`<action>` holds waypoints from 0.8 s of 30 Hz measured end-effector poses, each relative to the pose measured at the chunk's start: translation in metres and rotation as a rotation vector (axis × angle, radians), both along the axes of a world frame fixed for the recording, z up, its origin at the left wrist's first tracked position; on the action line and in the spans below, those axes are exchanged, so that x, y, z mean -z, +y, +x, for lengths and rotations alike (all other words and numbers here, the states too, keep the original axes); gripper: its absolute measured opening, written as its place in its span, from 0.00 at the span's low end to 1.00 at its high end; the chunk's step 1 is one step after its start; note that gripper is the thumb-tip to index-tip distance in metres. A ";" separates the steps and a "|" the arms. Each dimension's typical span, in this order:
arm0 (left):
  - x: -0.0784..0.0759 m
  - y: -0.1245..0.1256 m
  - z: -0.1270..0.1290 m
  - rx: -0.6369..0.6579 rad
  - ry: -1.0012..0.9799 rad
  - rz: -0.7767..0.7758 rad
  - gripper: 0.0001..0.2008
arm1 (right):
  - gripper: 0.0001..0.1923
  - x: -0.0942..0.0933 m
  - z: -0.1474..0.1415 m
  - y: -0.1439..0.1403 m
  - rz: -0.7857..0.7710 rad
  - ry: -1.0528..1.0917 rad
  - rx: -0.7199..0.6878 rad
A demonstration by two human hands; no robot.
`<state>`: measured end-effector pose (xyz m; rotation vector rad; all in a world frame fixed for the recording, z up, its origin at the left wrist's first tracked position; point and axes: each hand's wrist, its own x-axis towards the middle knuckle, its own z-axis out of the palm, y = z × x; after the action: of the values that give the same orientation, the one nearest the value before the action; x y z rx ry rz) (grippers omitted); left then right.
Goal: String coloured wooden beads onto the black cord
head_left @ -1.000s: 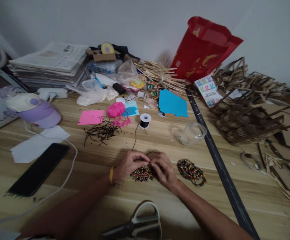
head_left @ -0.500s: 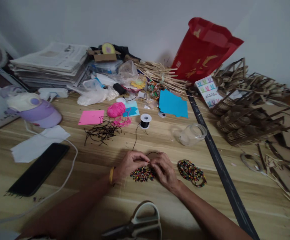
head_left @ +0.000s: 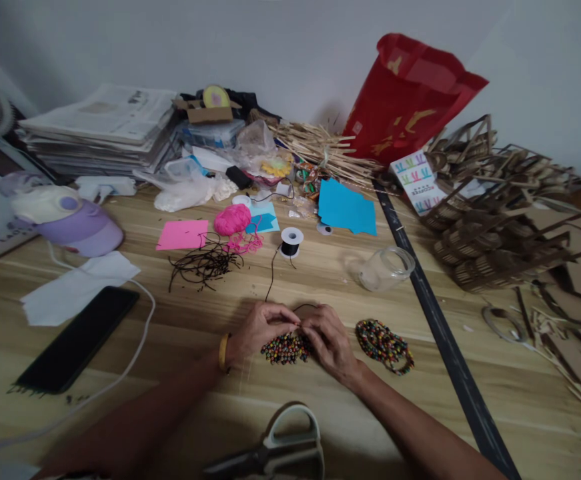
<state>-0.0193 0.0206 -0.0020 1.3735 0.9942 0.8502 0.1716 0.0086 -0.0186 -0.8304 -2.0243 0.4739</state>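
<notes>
My left hand (head_left: 260, 328) and my right hand (head_left: 329, 340) meet fingertip to fingertip over a small pile of multicoloured beads (head_left: 285, 349) on the wooden table (head_left: 320, 280). Both pinch a thin black cord (head_left: 271, 267) that runs up to a small white spool (head_left: 291, 241). A yellow bangle sits on my left wrist. A second heap of strung beads (head_left: 384, 343) lies just right of my right hand. What sits between the fingertips is too small to make out.
Scissors (head_left: 280, 450) lie at the near edge. A black phone (head_left: 77, 339) with a white cable lies left. A clear jar (head_left: 385, 268) is tipped over behind the beads. Pink yarn (head_left: 232, 219), coloured paper, cut black cords (head_left: 203, 263), newspapers, sticks, a red bag (head_left: 410, 100) and cardboard strips crowd the back.
</notes>
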 end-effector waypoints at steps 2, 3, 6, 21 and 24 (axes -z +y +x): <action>0.001 0.000 0.000 0.005 -0.001 -0.002 0.07 | 0.05 0.001 0.000 0.000 -0.003 -0.010 -0.002; 0.001 0.000 0.000 0.006 -0.004 -0.004 0.07 | 0.05 0.001 0.000 0.000 -0.003 -0.015 -0.002; 0.001 0.000 0.000 -0.001 -0.007 -0.004 0.07 | 0.05 0.001 0.000 0.000 0.002 -0.014 0.002; 0.005 -0.001 0.001 -0.004 -0.004 0.015 0.07 | 0.05 0.001 0.000 0.001 -0.009 -0.011 -0.019; 0.005 -0.001 0.002 -0.008 -0.027 0.007 0.07 | 0.04 0.000 0.000 0.001 -0.003 -0.001 -0.025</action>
<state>-0.0171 0.0200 -0.0068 1.3613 0.9780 0.8764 0.1715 0.0092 -0.0184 -0.8074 -2.0375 0.4907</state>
